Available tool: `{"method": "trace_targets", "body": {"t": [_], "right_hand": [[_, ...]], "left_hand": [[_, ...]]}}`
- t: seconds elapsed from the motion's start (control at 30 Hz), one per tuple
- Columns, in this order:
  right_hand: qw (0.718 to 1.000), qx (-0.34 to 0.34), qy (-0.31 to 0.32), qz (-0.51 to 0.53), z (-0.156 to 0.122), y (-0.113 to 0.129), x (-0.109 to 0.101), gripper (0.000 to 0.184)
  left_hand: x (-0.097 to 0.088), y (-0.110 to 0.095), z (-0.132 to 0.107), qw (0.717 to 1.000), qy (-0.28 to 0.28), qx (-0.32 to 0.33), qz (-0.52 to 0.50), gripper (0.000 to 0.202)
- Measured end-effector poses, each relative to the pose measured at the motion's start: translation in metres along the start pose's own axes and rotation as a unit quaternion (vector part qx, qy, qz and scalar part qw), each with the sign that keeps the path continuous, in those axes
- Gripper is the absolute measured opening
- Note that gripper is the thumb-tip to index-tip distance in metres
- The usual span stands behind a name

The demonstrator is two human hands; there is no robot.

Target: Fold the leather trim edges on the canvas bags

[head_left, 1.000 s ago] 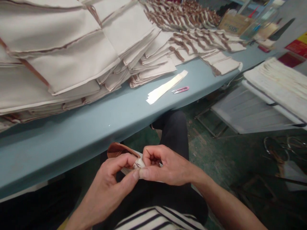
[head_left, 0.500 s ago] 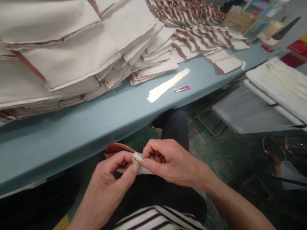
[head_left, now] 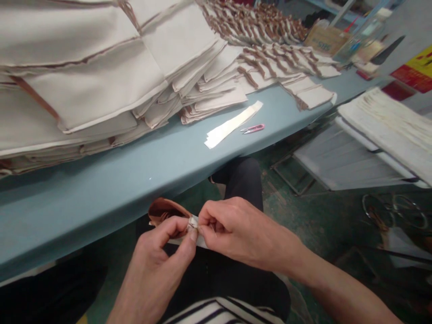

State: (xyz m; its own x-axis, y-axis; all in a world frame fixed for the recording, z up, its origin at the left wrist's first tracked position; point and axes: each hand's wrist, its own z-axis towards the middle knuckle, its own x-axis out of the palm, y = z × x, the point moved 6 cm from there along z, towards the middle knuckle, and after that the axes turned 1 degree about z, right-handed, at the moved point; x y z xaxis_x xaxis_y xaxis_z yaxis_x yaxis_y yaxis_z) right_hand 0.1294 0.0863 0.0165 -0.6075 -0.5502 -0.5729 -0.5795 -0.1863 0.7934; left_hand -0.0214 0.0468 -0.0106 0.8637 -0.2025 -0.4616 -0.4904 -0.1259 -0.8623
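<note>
Over my lap, my left hand (head_left: pixel 153 265) and my right hand (head_left: pixel 243 236) pinch a small cream cloth piece (head_left: pixel 193 223) between thumbs and fingertips, fingers almost touching. A brown fabric loop (head_left: pixel 165 211) bulges out past my left thumb, its lower part hidden by that hand. Cream cloth (head_left: pixel 189 241) shows below my fingers. Out of reach of both hands, on the table, lie a strip of cream fabric pieces (head_left: pixel 232 124) and pink-handled thread snips (head_left: pixel 253 128).
The pale blue table (head_left: pixel 101 189) runs in front of me, bearing tall stacks of folded canvas pieces with brown edging (head_left: pixel 91 76). To the right stands a rack holding white cloth (head_left: pixel 384 126). A cardboard box (head_left: pixel 326 40) sits at the far end.
My hands have drawn slightly closer around the cream piece, and my right hand has shifted a little left. The brown loop looks more folded. The view has tilted slightly.
</note>
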Motion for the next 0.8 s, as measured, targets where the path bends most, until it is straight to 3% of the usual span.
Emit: {"method": "trace_targets", "body": {"t": [0.13,0.23,0.37,0.47,0.6,0.8], "right_hand": [[0.989,0.040,0.024,0.138,0.004,-0.016,0.009,0.013],[0.982,0.050,0.053,0.177,0.004,-0.022,0.014,0.011],[0.984,0.027,0.065,0.163,0.002,-0.020,0.014,0.015],[0.992,-0.005,0.029,0.120,-0.001,-0.013,0.009,0.017],[0.997,-0.043,-0.037,0.059,-0.009,-0.005,0.000,0.015],[0.997,-0.048,-0.019,0.057,-0.013,-0.004,-0.007,0.015]], "left_hand": [[0.001,0.006,-0.001,1.000,-0.002,-0.006,-0.004,0.025],[0.002,0.008,-0.001,1.000,0.003,-0.013,-0.011,0.026],[0.001,0.004,0.001,0.999,-0.010,-0.022,-0.040,0.028],[-0.001,0.002,0.002,0.998,-0.016,-0.029,-0.062,0.028],[0.001,0.004,0.000,0.996,0.030,-0.035,-0.082,0.026],[0.002,0.000,0.001,0.992,0.083,-0.014,-0.098,0.022]]}}
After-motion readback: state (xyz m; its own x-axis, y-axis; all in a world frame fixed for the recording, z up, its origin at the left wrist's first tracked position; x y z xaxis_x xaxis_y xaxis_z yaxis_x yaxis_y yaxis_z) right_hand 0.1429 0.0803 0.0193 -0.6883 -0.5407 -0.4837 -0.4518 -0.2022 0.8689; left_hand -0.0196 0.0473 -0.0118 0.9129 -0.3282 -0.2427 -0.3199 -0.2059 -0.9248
